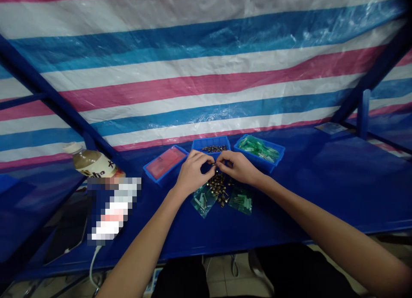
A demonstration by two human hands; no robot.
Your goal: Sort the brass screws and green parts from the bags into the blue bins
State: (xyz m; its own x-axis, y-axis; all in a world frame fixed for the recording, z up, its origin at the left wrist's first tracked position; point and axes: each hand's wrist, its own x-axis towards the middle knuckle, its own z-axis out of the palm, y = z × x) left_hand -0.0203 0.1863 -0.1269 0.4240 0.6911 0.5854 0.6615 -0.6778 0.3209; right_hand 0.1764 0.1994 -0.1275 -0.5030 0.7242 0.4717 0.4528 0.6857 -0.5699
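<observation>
My left hand (193,173) and my right hand (237,166) meet over the table, fingertips pinched almost together. Between them shows a small brass-coloured metal piece (213,164), whose exact kind is too small to make out. Just below the fingers lies a loose pile of brass-coloured metal pieces (219,187), screw-like in shape. On either side of that pile rests a small clear greenish bag, the left bag (203,202) and the right bag (241,201), with pale plugs and thin pins inside. Behind my hands, a blue bin (210,142) contains more brass-coloured pieces.
A blue bin of red flat packets (148,174) stands at left, another of green bags (275,161) at right. A drink bottle (93,163), a blurred-out white item (111,216) and a dark tablet-like slab (66,238) occupy the left of the blue table (315,182). Striped sheeting hangs behind.
</observation>
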